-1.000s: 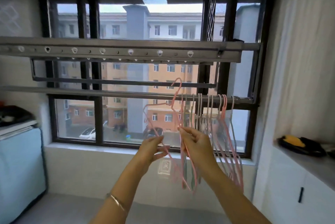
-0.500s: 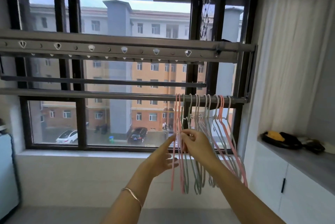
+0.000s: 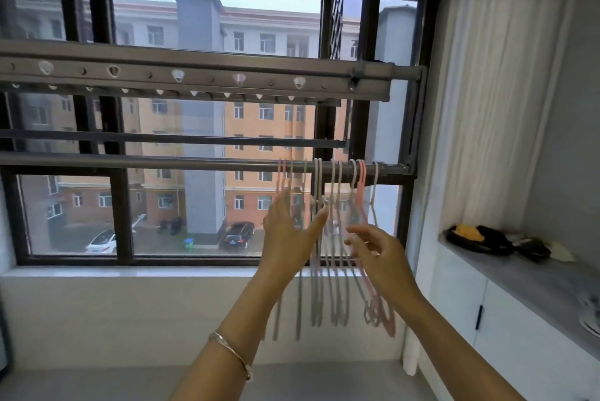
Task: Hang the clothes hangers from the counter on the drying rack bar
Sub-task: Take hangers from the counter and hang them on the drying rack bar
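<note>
The clothes hangers [image 3: 316, 296] are hanging bunched by their hooks at the right end of the drying rack bar [image 3: 162, 163], their lower parts too blurred to count. The left hand [image 3: 285, 238] is reaching up in front of the leftmost ones, fingers straight and spread, gripping nothing and hiding part of them. The right hand [image 3: 380, 254] is hovering just before the pink ones, fingers loosely curled and apart; whether its fingertips are touching a hanger cannot be told.

Daylight is pouring through a large dark-framed glass window [image 3: 122, 212]; a sheer white curtain [image 3: 487, 92] is hanging at its right, above a grey-topped white counter [image 3: 526, 283].
</note>
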### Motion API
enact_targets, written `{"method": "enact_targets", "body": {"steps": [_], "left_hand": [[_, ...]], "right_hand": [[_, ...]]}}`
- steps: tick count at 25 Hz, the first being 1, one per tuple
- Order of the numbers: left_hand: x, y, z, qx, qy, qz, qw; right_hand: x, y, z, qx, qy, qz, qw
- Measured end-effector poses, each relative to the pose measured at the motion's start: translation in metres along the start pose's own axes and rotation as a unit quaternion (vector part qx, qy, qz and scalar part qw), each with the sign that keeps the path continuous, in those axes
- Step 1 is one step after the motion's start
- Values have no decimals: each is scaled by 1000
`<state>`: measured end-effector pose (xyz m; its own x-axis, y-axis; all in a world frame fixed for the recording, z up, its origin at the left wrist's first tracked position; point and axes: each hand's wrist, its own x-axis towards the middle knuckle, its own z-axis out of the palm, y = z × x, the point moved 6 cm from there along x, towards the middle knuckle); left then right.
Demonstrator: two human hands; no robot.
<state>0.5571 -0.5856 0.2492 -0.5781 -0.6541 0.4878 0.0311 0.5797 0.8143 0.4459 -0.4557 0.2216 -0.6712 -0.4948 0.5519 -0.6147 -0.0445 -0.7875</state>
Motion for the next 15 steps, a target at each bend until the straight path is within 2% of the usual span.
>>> {"method": "enact_targets", "body": {"steps": [2,5,11,15], "left_hand": [[-11,40,31,21,1,65,998],[-21,79,106,0,-53,110,993],[-49,121,285,-4,-171,129,977],[-67,118,410,10,-261,92,961]], "right_hand": [[-2,12,-43,-23,28,-21,999],[-7,40,-123,-51,68,-10,996],[-29,122,-309,-108,148,45,982],[-58,190,-419,-159,204,130,957]]}}
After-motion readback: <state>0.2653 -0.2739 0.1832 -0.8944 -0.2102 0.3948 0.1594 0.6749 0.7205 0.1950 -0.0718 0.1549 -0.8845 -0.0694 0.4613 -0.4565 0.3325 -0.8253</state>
